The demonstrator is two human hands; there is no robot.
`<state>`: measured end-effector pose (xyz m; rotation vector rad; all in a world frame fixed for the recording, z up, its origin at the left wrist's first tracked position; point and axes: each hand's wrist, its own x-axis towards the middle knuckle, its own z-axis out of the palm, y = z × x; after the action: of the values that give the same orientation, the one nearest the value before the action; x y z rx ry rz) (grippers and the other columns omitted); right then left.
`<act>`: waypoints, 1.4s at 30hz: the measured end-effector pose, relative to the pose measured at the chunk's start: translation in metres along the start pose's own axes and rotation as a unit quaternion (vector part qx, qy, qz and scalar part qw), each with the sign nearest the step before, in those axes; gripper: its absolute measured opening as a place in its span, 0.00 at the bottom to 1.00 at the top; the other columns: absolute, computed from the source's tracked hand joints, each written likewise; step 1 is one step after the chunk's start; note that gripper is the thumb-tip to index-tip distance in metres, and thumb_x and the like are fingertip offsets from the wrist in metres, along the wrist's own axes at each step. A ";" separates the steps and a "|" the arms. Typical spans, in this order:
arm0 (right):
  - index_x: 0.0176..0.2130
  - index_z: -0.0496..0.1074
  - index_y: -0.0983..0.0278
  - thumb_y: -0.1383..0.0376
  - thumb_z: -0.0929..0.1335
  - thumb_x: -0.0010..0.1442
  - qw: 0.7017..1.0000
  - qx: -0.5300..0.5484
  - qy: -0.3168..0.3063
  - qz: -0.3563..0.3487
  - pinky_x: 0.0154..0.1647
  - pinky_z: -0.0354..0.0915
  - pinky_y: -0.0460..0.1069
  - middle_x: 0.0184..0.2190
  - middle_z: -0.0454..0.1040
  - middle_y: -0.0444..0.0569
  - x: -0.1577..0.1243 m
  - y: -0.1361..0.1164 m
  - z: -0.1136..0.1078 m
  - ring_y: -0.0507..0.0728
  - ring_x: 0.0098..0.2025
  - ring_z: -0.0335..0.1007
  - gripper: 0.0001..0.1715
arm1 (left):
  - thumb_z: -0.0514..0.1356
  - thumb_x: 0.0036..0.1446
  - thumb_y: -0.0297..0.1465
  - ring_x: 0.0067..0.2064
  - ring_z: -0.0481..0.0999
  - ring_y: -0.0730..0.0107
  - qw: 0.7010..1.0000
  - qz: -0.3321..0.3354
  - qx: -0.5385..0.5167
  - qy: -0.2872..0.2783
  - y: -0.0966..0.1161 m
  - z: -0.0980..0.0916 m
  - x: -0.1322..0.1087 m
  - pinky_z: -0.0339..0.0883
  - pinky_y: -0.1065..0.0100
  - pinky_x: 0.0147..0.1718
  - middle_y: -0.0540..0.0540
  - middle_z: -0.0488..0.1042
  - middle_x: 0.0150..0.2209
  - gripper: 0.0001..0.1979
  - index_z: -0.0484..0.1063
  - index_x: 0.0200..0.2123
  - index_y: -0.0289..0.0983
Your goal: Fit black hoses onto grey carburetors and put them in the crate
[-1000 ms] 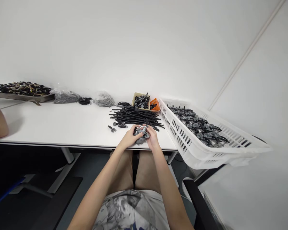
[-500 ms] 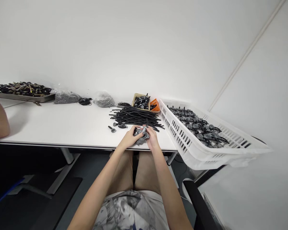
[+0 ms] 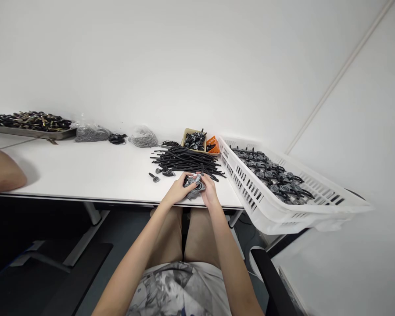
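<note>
My left hand (image 3: 177,189) and my right hand (image 3: 210,190) hold a grey metal carburetor (image 3: 199,186) between them, close to the table's front edge. Fingers of both hands are wrapped round its sides, and a round opening in the body faces up toward me. A short black part stands up at its far side by my right fingertips; the fingers partly hide it. Just beyond my hands lies a heap of black rubber hoses (image 3: 184,159). Left of them are a small grey-and-black part (image 3: 154,177) and a few similar pieces (image 3: 166,172).
To the right, a white slotted crate (image 3: 250,195) holds rows of carburetors with black hoses. Behind the hoses stand a beige bin (image 3: 186,133) of small parts and an orange basket (image 3: 213,142). Plastic bags (image 3: 144,137) and a metal tray (image 3: 62,134) line the wall. Another person's arm (image 3: 3,171) rests at left.
The other person's arm at the left has come further into view, toward the right. My hands keep their hold on the carburetor in almost the same place.
</note>
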<state>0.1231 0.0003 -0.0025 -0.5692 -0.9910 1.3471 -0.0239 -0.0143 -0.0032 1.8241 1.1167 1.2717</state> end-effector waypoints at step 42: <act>0.38 0.77 0.62 0.58 0.73 0.51 1.000 -0.016 0.002 -0.001 0.39 0.69 0.48 0.31 0.80 0.45 0.000 0.001 -0.001 0.55 0.34 0.75 0.14 | 0.61 0.56 0.48 0.49 0.78 0.58 1.000 -0.005 0.006 0.001 0.002 0.000 0.000 0.68 0.59 0.51 0.44 0.78 0.49 0.25 0.68 0.51 0.41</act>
<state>0.1231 0.0008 -0.0039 -0.5940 -1.0122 1.3297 -0.0239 -0.0154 -0.0019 1.8245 1.1361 1.2645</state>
